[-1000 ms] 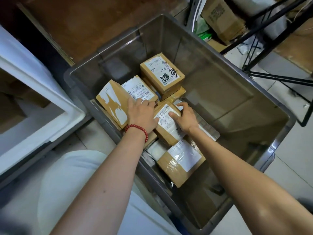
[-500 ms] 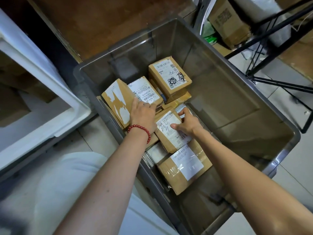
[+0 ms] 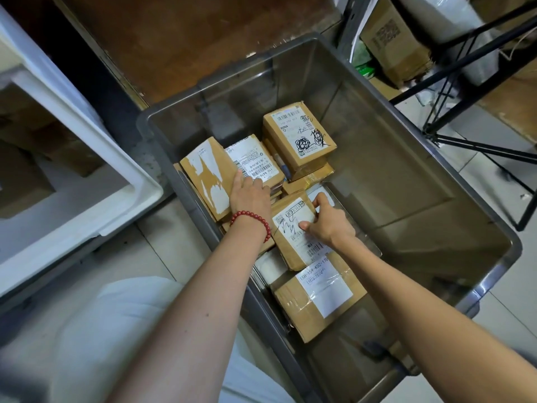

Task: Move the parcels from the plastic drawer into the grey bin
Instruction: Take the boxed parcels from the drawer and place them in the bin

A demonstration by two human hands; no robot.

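- The grey bin (image 3: 392, 184) stands on a tiled floor, with the white plastic drawer (image 3: 139, 196) just beside its left long wall.
- The parcels in the bin are stacked along that left wall.
- The right grip (image 3: 328, 221) pinches the handwritten-label parcel (image 3: 293, 228), with the thumb on the label face and the forefinger hooked over the far right corner.
- This parcel lies label up on the stack, about midway along the left wall. Its long axis runs roughly parallel to that wall.
- The left grip (image 3: 250, 196), with a red bead bracelet (image 3: 251, 221) at the wrist, holds nothing. Its fingers lie on the barcode parcel (image 3: 255, 164).
- The torn-label parcel (image 3: 206, 178) leans tilted against the left wall, toward the far left corner, and touches the thumb side of the left grip.
- The scribbled parcel (image 3: 299, 135) sits highest, nearest the far short wall, with its long axis along the long walls.
- The taped parcel (image 3: 316, 298) lies toward the near left corner, with its long axis across the bin.
- A black metal frame (image 3: 465, 68) stands beyond the bin's right wall.
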